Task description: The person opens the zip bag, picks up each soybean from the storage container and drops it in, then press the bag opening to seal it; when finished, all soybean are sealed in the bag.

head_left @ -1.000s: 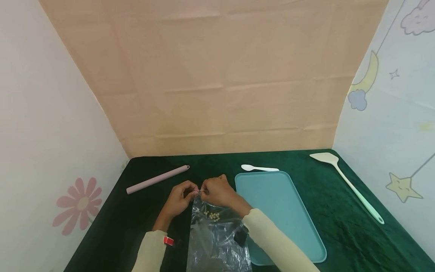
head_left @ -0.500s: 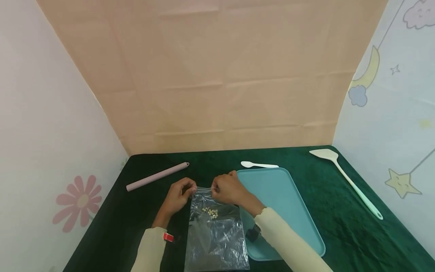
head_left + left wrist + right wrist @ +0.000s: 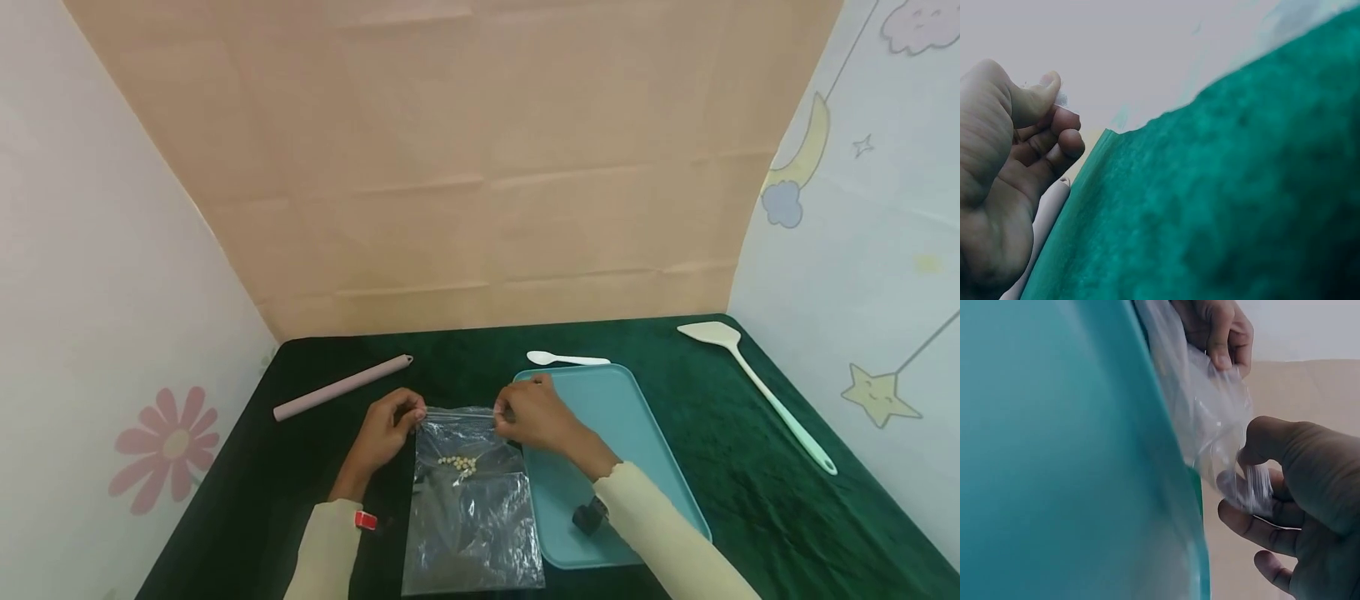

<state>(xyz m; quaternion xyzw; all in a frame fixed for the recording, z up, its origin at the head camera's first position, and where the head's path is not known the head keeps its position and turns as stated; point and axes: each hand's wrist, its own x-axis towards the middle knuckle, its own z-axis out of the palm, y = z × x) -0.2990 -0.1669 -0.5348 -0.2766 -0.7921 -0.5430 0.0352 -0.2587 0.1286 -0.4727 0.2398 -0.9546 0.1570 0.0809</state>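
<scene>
A clear plastic zip bag (image 3: 472,525) lies on the green cloth, its zip edge toward the back. Small pale pieces (image 3: 459,464), perhaps beans or kernels, sit in a cluster in its upper half. My left hand (image 3: 384,429) pinches the bag's top left corner between thumb and finger; in the left wrist view a scrap of plastic shows at the thumb tip (image 3: 1052,80). With thumb and fingers my right hand (image 3: 536,414) pinches the top right corner, over the tray's near left side. The right wrist view shows the plastic between the right thumb and fingers (image 3: 1260,531).
Right of the bag lies a blue tray (image 3: 637,433), partly under my right arm. A white spoon (image 3: 567,359) rests behind it. Far right is a pale green spatula (image 3: 761,387); at back left, a pink rolling pin (image 3: 343,388). Walls stand behind and at both sides.
My right hand has slid right along the bag's zip edge to the right corner, away from the left hand. The bag's top now lies spread wider. My left hand stays at the left corner.
</scene>
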